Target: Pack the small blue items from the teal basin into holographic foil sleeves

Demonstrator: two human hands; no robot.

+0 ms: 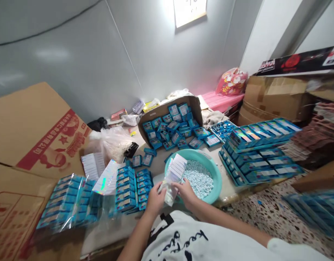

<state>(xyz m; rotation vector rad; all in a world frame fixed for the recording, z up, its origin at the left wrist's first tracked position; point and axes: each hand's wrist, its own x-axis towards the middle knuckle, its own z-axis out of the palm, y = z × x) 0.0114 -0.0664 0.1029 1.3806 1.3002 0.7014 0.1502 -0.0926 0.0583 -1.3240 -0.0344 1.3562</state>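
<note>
Clear packet [167, 191] sits gripped between both hands, a white lined slip [175, 171] showing at its upper end. The left hand [156, 200] closes around the lower part of the packet with its fingers curled, while the right hand [186, 192] pinches it from the other side; neither hand has let go. The packet is held over the near rim of a teal basin [207, 174], which is heaped with pale blue tablets [198, 179]. To the left of the hands, blue boxes [127, 190] stand in tight rows on a white table [156, 163]. Beyond them, more blue boxes lie in a clear bag [66, 203] resting against flattened cardboard [39, 137]. An iridescent foil sheet [107, 177] lies just beside the rows, near a stack of white cards [93, 165] and a plastic bag [109, 143] of something white. Behind the basin, an open carton [169, 119] holds loose blue packs, and to the right, blue trays [259, 152] of boxes line the table. A white shirt [183, 235] fills the bottom of the view.
</note>
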